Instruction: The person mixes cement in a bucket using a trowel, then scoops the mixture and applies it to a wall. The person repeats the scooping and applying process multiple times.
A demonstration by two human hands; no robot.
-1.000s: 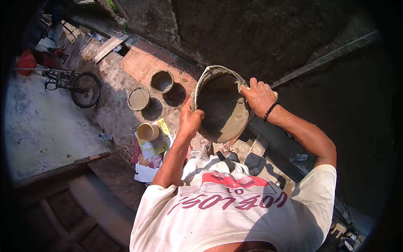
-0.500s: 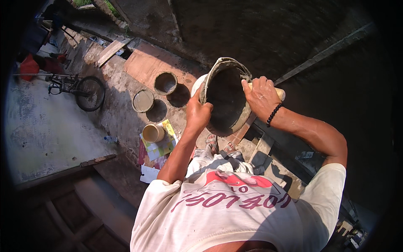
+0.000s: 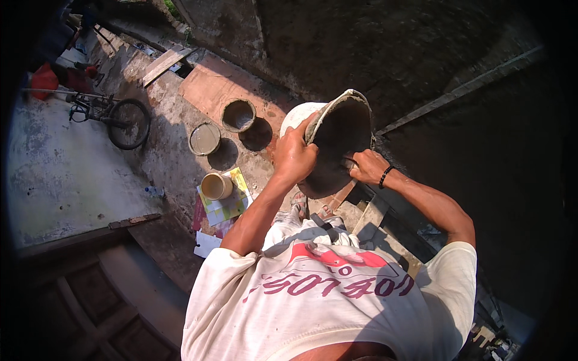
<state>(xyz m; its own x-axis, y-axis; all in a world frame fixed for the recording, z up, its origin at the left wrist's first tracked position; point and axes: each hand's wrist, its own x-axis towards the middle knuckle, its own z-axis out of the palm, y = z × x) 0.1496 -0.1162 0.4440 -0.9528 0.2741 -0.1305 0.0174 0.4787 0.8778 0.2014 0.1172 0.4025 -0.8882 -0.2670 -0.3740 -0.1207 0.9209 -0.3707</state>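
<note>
A white bucket, its rim and inside caked with grey cement, hangs tilted in front of me with its mouth toward me. My left hand is closed on the bucket's left rim, thumb over the edge. At the right side of the mouth, my right hand is closed round a wooden-handled tool. Only a bit of that tool shows; its working end is lost in the bucket's shadow. A black bead bracelet circles my right wrist.
Below on the left stand a dark bucket, a bucket of greyish liquid and a tan container on a colourful sheet. A bicycle is farther left. Wooden boards lie by my feet. A dark wall rises at right.
My right hand has moved down and left, from the bucket's upper right rim to its mouth, taking the tool inside. The bucket has tilted further and shifted slightly right.
</note>
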